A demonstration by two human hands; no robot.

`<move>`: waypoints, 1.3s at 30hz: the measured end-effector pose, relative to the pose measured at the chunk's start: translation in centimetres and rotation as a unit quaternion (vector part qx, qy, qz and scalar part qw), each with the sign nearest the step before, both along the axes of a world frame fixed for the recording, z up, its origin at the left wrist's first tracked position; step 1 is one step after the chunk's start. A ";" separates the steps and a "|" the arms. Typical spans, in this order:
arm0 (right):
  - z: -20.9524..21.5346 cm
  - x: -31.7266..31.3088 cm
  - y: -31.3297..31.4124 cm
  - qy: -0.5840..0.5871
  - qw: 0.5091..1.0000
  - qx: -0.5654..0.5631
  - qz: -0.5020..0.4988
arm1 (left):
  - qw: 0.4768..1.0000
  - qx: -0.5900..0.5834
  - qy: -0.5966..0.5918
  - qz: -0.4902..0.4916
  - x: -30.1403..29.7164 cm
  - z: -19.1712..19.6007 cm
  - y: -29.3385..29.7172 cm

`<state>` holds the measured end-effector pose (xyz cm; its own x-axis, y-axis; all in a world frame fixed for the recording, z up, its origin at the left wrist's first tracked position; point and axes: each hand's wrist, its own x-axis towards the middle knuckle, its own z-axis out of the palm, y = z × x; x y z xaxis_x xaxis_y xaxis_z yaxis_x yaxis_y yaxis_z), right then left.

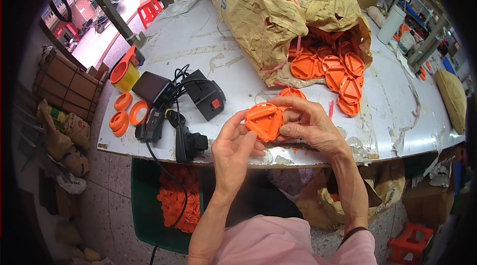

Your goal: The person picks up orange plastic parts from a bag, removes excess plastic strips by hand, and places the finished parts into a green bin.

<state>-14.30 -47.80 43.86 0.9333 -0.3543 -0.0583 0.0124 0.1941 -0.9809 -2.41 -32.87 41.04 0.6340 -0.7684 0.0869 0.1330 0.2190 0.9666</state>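
Note:
Both hands hold one round orange plastic disc [264, 120] with raised ribs, just above the near edge of the white table [218, 51]. My left hand [232, 151] supports it from below with the thumb on its rim. My right hand [308, 123] wraps around its right side, fingers over the top. A second orange disc [292, 93] lies just behind the hands. A torn yellow paper sack [278, 11] spills several more orange discs [343, 73] onto the table beyond.
Black power adapters, a small black box [151, 87] and cables lie at the left. Orange rings [124, 113] and a yellow cup [124, 73] sit at the left edge. A green crate [144, 205] of orange parts stands under the table. A white cup [391, 24] is at the far right.

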 end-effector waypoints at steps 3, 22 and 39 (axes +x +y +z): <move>-0.2 0.0 -0.1 0.009 1.000 0.000 -0.010 | 1.000 -0.004 0.003 -0.004 -0.1 -0.1 0.0; -0.2 0.0 0.5 0.016 1.000 0.001 -0.022 | 1.000 -0.001 -0.001 -0.007 -0.3 -0.1 0.3; -1.3 0.0 -1.3 -0.061 0.947 -0.170 -0.266 | 0.994 0.066 0.070 0.042 -1.9 -5.3 11.0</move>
